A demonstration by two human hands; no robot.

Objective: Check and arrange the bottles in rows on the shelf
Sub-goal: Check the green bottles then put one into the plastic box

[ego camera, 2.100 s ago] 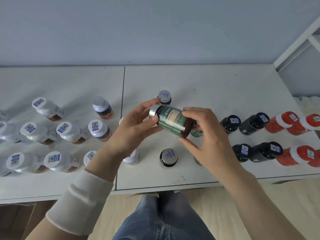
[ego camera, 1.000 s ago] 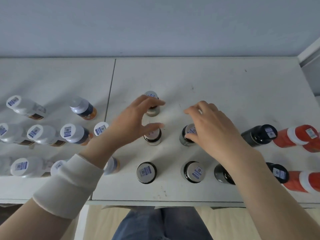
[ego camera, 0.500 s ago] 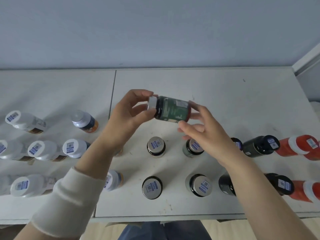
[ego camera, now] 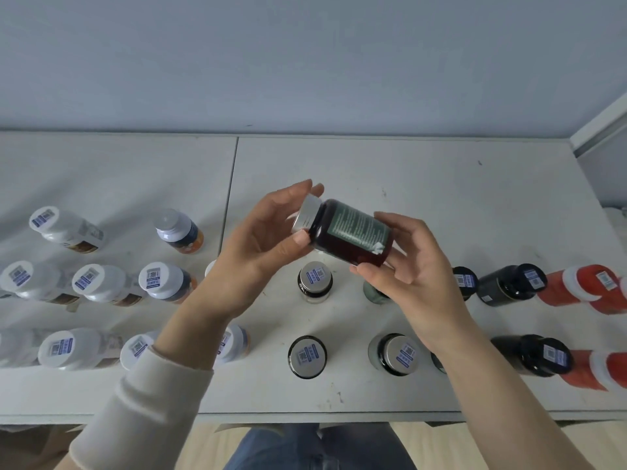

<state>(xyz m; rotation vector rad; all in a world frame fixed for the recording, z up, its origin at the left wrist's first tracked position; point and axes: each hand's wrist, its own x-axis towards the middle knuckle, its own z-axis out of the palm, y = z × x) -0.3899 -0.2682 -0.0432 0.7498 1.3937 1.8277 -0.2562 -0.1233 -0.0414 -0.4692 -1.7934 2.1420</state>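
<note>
Starting nearest you, the front row along the shelf (ego camera: 339,398) looks largely settled. White-capped bottles (ego camera: 68,347) stand at eight o'clock, two dark jars (ego camera: 307,357) sit side by side at six, and a black bottle (ego camera: 539,359) and red bottles (ego camera: 607,368) follow out at four. Another jar at five o'clock is mostly hidden by your right forearm.

Behind that, the second row runs in the same order. It has white caps (ego camera: 98,283) at nine, one upright jar (ego camera: 315,281) just below your hands, then black bottles (ego camera: 512,283) and a red bottle (ego camera: 583,286) at three. A greenish jar (ego camera: 373,295) under your right hand is half covered, so its placing cannot be judged.

Above that row you hold the brown bottle (ego camera: 353,232) in the air on its side, with its cap toward ten o'clock and its printed label facing up. Your left hand (ego camera: 268,242) pinches the silver cap between thumb and fingertips. Your right hand (ego camera: 410,276) curls round the base. By my reading this is the checking step.

Farther back, at ten o'clock, a white bottle (ego camera: 64,228) and a blue-and-orange bottle (ego camera: 178,228) make only the start of a third row.

What is left, as I judge it, is to stand the brown bottle in line with the dark jars and fill out the back row. Which bottles are already checked cannot be told.
</note>
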